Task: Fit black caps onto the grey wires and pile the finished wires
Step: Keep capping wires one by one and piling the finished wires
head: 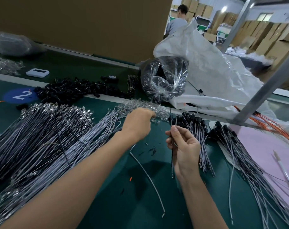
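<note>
Grey wire (175, 121) pinched in right hand (183, 151); left hand (137, 124), grip hidden, at clear parts (140, 104); blue disc (10, 98) reads "2".

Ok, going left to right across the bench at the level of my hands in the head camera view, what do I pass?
Pile of uncapped grey wires → left hand → right hand, pinching a wire → pile of capped wires → pink sheet.
</note>
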`<state>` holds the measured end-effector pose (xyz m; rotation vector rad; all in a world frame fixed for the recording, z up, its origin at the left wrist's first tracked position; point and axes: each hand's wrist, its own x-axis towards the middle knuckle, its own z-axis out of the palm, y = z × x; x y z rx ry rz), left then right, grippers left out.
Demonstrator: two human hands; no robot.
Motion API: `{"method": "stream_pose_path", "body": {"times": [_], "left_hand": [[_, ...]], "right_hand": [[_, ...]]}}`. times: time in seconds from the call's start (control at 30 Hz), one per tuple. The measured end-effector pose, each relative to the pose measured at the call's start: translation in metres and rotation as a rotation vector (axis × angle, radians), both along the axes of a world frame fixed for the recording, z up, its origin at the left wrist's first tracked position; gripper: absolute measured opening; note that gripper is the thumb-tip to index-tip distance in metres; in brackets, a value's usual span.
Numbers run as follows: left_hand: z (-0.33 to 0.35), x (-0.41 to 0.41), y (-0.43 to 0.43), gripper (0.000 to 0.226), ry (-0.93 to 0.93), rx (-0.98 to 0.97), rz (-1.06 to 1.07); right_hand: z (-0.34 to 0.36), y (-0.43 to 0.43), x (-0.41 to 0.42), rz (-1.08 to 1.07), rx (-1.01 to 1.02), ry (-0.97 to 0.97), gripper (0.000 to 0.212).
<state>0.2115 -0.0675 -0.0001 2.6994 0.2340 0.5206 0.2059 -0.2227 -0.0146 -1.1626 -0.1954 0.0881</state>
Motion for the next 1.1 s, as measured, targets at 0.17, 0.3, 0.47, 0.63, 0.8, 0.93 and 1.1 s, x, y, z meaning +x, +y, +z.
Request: {"method": "stream_pose_path", "body": {"times": [0.17,0.3,0.47,0.63,0.8,0.93,1.1], "left_hand": [[-0.017,0.024,-0.008,0.033,0.067,0.002,-0.021],[-0.016,0.026,0.01,0.03,-0.174,0.064,0.114],[0.01,0.029,0.085,0.045,-0.022,0.255,0.402],[0.002,0.019,0.153,0.037,0.388,0.158,0.332],[-0.004,0.017,0.177,0.024,0.252,0.082,0.32],[-0.006,0.019,0.179,0.029,0.139,0.146,0.312],[0.024,0.02,0.118,0.021,-0.164,-0.024,0.209]], "right_hand": [[-0.003,-0.001,0.003,-0.007,-0.054,-0.015,0.003],[-0.003,0.0,0.002,0.012,-0.1,-0.035,0.003],[-0.006,0.001,-0.001,0.033,-0.166,-0.051,0.002],[-0.008,0.003,-0.003,0.06,-0.196,-0.062,0.002],[-0.007,0.007,-0.002,0.081,-0.254,-0.111,0.004],[-0.007,0.006,-0.001,0.087,-0.268,-0.123,0.004],[-0.006,0.005,0.0,0.071,-0.283,-0.153,0.011]]}}
